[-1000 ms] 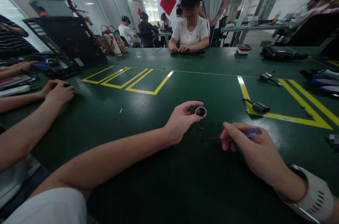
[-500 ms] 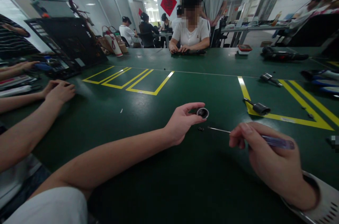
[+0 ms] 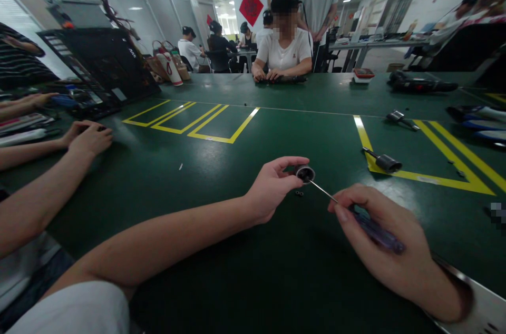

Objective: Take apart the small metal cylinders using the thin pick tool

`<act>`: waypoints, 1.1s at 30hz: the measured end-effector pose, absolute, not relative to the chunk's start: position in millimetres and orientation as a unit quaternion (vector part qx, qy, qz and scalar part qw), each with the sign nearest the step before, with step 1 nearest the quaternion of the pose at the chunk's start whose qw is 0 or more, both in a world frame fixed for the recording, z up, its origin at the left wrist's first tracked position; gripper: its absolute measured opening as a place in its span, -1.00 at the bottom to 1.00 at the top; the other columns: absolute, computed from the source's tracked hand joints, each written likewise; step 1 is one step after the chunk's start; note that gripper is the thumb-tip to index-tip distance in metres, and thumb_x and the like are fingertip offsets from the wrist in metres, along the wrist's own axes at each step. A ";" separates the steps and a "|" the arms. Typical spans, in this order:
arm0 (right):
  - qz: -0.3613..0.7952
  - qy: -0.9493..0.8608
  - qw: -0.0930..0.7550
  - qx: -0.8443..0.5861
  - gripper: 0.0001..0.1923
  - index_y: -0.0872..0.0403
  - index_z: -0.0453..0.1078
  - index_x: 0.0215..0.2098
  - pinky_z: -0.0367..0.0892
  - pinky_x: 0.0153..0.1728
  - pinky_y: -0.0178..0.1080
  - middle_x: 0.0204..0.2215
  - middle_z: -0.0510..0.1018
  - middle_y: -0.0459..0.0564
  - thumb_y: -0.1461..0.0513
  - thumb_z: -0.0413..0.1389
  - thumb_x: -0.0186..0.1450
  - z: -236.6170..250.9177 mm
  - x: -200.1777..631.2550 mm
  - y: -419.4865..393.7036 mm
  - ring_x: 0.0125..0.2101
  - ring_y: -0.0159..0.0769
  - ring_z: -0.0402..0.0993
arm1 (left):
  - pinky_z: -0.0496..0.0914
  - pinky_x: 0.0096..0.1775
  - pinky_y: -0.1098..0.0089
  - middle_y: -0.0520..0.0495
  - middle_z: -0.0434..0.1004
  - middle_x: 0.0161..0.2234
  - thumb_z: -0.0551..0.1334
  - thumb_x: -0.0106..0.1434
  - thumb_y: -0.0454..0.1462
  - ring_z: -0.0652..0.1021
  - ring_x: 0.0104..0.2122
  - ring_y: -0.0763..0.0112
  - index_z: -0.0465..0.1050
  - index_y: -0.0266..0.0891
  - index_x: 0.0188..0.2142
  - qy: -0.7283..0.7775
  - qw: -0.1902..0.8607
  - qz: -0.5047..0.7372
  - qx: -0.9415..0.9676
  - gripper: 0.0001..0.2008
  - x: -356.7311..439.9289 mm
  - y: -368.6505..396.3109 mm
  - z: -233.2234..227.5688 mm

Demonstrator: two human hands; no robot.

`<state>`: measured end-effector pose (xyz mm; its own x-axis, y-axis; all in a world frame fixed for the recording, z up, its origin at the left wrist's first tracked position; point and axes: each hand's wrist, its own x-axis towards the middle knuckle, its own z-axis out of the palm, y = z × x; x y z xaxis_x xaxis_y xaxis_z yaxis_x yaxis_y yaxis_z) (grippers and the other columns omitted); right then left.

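Note:
My left hand pinches a round metal cup-shaped part between thumb and fingers, its open mouth turned toward me. A screwdriver with a clear purplish handle is gripped in my right hand. The thin shaft's tip reaches the mouth of the metal cup; whether it touches anything inside I cannot tell. Just below the cup, two tiny dark rings lie on the green table. A metal cup on a shaft rests on the yellow tape to the right.
Farther right lie another shafted metal part, small dark bits and blue-handled tools. A power tool is behind them. Another person's hands rest at the left. Across the table sits a person.
My right hand has tilted the screwdriver and brought its tip left and up to the cup's mouth. My left hand has shifted the cup slightly.

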<state>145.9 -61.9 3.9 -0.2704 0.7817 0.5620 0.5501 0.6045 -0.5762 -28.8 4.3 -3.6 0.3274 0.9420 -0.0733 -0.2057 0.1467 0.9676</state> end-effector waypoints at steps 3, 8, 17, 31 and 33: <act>0.123 -0.813 0.407 -0.399 -0.91 0.04 0.27 -0.32 0.30 -0.46 -0.25 -0.45 0.44 -0.04 0.34 0.00 0.23 6.5 144.1 -62.4 -0.45 -0.29 0.40 | 0.35 -0.13 0.29 -0.08 0.53 -0.24 0.27 -0.01 -0.48 0.51 -0.25 0.40 0.45 -0.26 -0.20 0.382 0.646 0.437 0.496 -0.66 -28.3 2.7 -2.2; 0.092 -0.844 0.378 -0.370 -0.87 0.03 0.26 -0.31 0.30 -0.47 -0.24 -0.48 0.42 -0.05 0.37 -0.01 0.21 7.7 140.2 -61.9 -0.47 -0.28 0.38 | 0.38 -0.17 0.31 -0.08 0.55 -0.30 0.27 -0.02 -0.48 0.53 -0.28 0.41 0.44 -0.30 -0.25 0.382 0.629 0.454 0.502 -0.72 -25.9 -1.3 0.8; 0.068 -0.872 0.354 -0.331 -0.86 0.06 0.23 -0.33 0.30 -0.45 -0.21 -0.46 0.43 0.00 0.40 -0.02 0.18 9.5 138.2 -63.5 -0.44 -0.26 0.35 | 0.41 -0.22 0.29 -0.08 0.55 -0.33 0.22 0.00 -0.47 0.54 -0.32 0.39 0.46 -0.30 -0.28 0.400 0.616 0.444 0.513 -0.76 -25.3 -2.7 2.6; 0.023 -0.885 0.336 -0.322 -0.88 0.11 0.22 -0.44 0.20 -0.51 -0.24 -0.52 0.38 0.01 0.42 -0.03 0.19 14.6 134.8 -68.9 -0.49 -0.31 0.27 | 0.42 -0.16 0.23 -0.11 0.54 -0.32 0.21 0.03 -0.48 0.54 -0.30 0.37 0.47 -0.33 -0.27 0.403 0.618 0.434 0.517 -0.76 -25.4 -2.6 3.2; 0.028 -0.883 0.337 -0.325 -0.88 0.11 0.22 -0.43 0.21 -0.49 -0.24 -0.52 0.38 0.01 0.42 -0.03 0.20 14.3 134.5 -68.2 -0.48 -0.31 0.27 | 0.43 -0.18 0.24 -0.11 0.54 -0.33 0.20 0.03 -0.48 0.54 -0.31 0.38 0.47 -0.33 -0.26 0.404 0.617 0.432 0.519 -0.76 -25.5 -2.3 2.6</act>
<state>134.5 -68.2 14.3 -0.5618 0.5929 0.5769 0.5551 0.7873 -0.2685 -25.5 -2.3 2.6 0.3006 0.9525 -0.0499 -0.1153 0.0882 0.9894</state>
